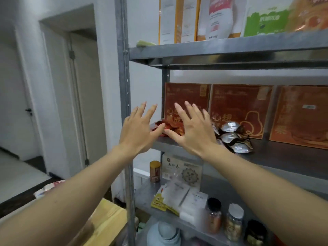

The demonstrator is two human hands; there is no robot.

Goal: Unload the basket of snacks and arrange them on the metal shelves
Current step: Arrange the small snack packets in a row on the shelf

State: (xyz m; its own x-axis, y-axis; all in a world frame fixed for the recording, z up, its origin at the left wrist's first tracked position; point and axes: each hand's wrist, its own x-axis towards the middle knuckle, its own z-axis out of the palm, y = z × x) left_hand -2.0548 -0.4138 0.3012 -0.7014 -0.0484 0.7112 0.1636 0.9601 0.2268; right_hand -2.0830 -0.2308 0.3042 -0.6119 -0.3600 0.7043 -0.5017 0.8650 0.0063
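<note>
Both my hands are raised in front of the middle metal shelf (276,155). My left hand (140,128) and my right hand (193,128) are spread flat with straight fingers, holding nothing. Behind and between them lie red snack packets (166,126) at the shelf's left end, mostly hidden by my hands. To their right is a small pile of silver and dark foil packets (232,137). Red boxes (241,107) stand along the back of the same shelf. The basket is out of view.
The top shelf (221,48) carries upright bags and boxes. The lower shelf (147,194) holds a box, flat sachets and several jars. The shelf's left upright (124,86) stands near a doorway. A wooden surface (106,221) is at the lower left.
</note>
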